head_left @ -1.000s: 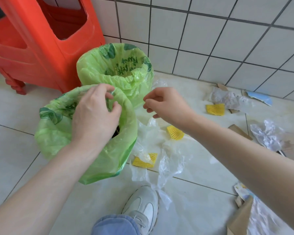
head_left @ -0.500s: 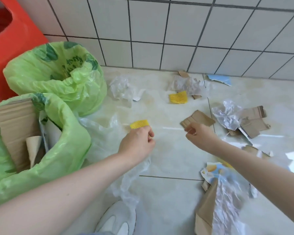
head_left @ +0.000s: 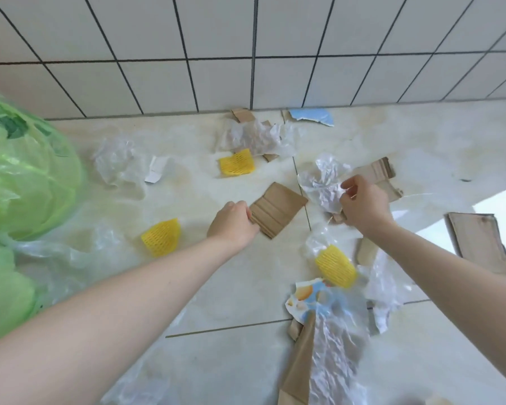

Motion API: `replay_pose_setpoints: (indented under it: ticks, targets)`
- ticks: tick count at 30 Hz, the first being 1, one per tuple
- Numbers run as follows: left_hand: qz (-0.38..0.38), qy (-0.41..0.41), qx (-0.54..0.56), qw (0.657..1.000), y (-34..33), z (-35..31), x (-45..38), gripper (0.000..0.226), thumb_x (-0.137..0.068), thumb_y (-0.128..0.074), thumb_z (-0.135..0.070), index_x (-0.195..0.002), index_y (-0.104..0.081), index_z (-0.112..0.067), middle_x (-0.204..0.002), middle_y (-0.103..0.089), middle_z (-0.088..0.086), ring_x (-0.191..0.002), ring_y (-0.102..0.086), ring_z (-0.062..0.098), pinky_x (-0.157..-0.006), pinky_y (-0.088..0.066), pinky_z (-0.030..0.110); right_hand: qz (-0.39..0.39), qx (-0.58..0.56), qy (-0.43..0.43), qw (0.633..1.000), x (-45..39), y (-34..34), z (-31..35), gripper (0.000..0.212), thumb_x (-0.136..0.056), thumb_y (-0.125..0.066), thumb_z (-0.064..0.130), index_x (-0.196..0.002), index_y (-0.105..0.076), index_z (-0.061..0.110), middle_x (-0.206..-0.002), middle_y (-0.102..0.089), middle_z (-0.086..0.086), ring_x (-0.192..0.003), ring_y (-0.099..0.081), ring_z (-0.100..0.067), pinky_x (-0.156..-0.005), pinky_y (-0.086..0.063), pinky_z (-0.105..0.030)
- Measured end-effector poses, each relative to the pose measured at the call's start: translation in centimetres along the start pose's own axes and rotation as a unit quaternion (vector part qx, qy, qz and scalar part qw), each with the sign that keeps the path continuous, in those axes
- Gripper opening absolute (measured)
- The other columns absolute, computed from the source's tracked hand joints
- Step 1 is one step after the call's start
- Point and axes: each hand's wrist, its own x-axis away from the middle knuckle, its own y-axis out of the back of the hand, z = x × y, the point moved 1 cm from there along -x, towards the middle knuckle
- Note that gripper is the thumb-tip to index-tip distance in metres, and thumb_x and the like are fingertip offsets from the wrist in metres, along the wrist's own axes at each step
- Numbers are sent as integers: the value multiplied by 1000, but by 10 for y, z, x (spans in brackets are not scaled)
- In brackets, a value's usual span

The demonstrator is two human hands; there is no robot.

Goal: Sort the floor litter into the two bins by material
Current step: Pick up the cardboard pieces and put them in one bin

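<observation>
Two bins lined with green bags stand at the left edge, the far bin (head_left: pixel 27 176) and the near bin (head_left: pixel 3 287). My left hand (head_left: pixel 232 225) grips the left edge of a flat brown cardboard piece (head_left: pixel 278 211) on the floor tiles. My right hand (head_left: pixel 362 207) is curled against a crumpled clear plastic wad (head_left: pixel 322 182), over a pile of cardboard scraps (head_left: pixel 377 172). Whether it holds anything is hidden. Three yellow foam nets lie about: one far (head_left: pixel 237 163), one to the left (head_left: pixel 161 241), one near (head_left: pixel 336 268).
The tiled wall (head_left: pixel 246 54) closes the far side. Clear plastic (head_left: pixel 114 159) lies by the bins, more plastic (head_left: pixel 257 135) by the wall with a blue paper scrap (head_left: pixel 313 116). A cardboard slab (head_left: pixel 479 247) lies right. Printed paper (head_left: pixel 307 296) and a brown bag (head_left: pixel 298 369) lie near.
My view swung right, away from the bins. My left hand left the bin's bag, passed a yellow net and took the cardboard piece's edge. My right hand reached to the crumpled plastic.
</observation>
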Motion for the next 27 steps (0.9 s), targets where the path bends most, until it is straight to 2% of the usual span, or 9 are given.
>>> replay_pose_setpoints:
  ticks: [2, 6, 10, 13, 16, 19, 21, 23, 27]
  targets:
    - [-2, -10, -37, 999, -10, -13, -10, 40, -80, -67, -29, -114, -51, -15, -119, -49, 8, -115, -46, 30, -92, -44, 39, -14, 24, -9, 1000, -13, 3, -16, 29, -87, -50, 13, -115, -57, 11, -112, -61, -13, -106, -53, -33, -87, -44, -36]
    - [-26, -27, -114, 993, -28, -28, -26, 74, -74, -74, -42, -133, -37, -16, -134, -38, 8, -124, -35, 32, -96, -38, 38, 46, 81, -74, 993, -32, 2, -42, 50, -90, -56, 28, -132, -43, 5, -135, -41, -22, -129, -34, -38, -107, -28, -41]
    - [-30, -29, -119, 992, -39, -34, -41, 86, -72, -75, -45, -139, -30, -16, -140, -35, 7, -127, -32, 32, -98, -35, 38, 90, 96, -83, 988, -40, -4, -57, 71, -85, -67, 25, -140, -29, 3, -139, -37, -24, -129, -34, -41, -107, -29, -43]
    - [-34, -26, -132, 990, -42, -37, -46, 88, -70, -78, -43, -138, -29, -17, -136, -37, 8, -124, -34, 32, -95, -36, 37, 99, 90, -88, 987, -44, -9, -64, 73, -80, -73, 21, -138, -30, 5, -139, -38, -21, -127, -38, -41, -103, -36, -47]
    - [-23, -5, -95, 995, -41, -39, -49, 96, -63, -84, -34, -139, -27, -23, -131, -33, 9, -119, -36, 31, -86, -35, 36, 92, 79, -81, 989, -48, -12, -66, 67, -77, -73, 14, -132, -37, 4, -132, -45, -20, -123, -43, -38, -99, -41, -45]
    - [4, 47, -61, 997, -38, -38, -51, 109, -57, -88, -33, -142, -20, -30, -132, -30, 10, -120, -36, 32, -88, -37, 39, 89, 75, -72, 991, -48, -13, -65, 44, -78, -67, 7, -117, -47, 1, -111, -57, -19, -99, -51, -33, -77, -43, -35]
    - [16, 68, -43, 997, -36, -35, -51, 112, -58, -88, -32, -144, -15, -30, -132, -38, 11, -123, -36, 32, -94, -37, 41, 91, 84, -59, 991, -47, -13, -63, 33, -79, -64, 6, -109, -52, 0, -99, -58, -17, -86, -48, -28, -69, -36, -31]
    - [28, 70, -22, 997, -33, -31, -49, 112, -62, -86, -28, -145, -12, -30, -125, -50, 11, -123, -40, 32, -98, -40, 41, 88, 80, -44, 992, -46, -12, -59, 24, -81, -61, 6, -103, -55, -1, -90, -55, -14, -82, -46, -26, -67, -34, -31]
    - [35, 66, -12, 997, -26, -19, -39, 104, -63, -85, -23, -142, -19, -26, -120, -57, 8, -115, -53, 30, -96, -46, 42, 67, 90, -32, 993, -44, -1, -51, 7, -84, -57, 8, -88, -51, 6, -80, -53, -11, -77, -47, -27, -62, -32, -29]
